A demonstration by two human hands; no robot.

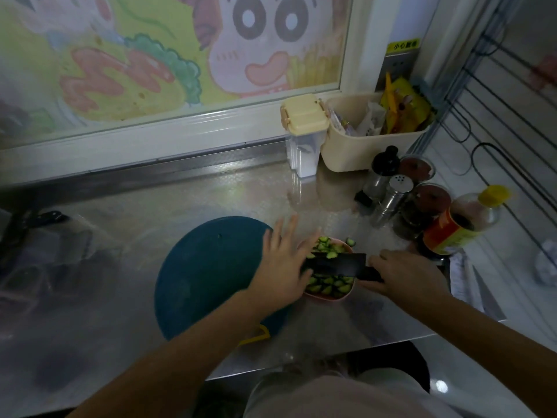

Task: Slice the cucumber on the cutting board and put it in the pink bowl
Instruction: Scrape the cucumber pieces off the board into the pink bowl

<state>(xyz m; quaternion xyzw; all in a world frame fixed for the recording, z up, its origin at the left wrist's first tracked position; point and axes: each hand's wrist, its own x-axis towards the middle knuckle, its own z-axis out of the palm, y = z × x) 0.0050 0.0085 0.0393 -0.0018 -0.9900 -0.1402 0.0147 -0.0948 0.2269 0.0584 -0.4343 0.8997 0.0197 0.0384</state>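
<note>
Cucumber slices [330, 285] are in the pink bowl [321, 297]. The bowl sits on the steel counter [150, 206], at the right edge of the round teal cutting board [208, 273]. No cucumber shows on the visible part of the board. The black knife [337, 262] lies across the bowl's mouth, blade pointing left. The right hand [404, 276] has its fingers curled round the handle. The left hand [283, 260] is flat with fingers straight and spread, gripping nothing, and its fingertips are at the blade's left end over the bowl. This reads as clearing the last pieces off the blade, so the task looks nearly done. There are a couple of green bits at the bowl's far rim, but blur makes it hard to say whether they're inside or on the counter. To do this step well, tilt the blade down into the bowl with the edge turned away from the left palm. Sweep with flat fingers along the blade's side, never across the edge. Neither hand holds the bowl and it could slide on steel, so keep the push gentle and aimed into the bowl, not at its wall. Then pick up any strays. Shakers and sauce bottles [391, 197] crowd in near the right hand, so watch the wrist when lifting the knife away. The beige basket [361, 149] and the lidded container [304, 122] stand by the back wall, well apart.
</note>
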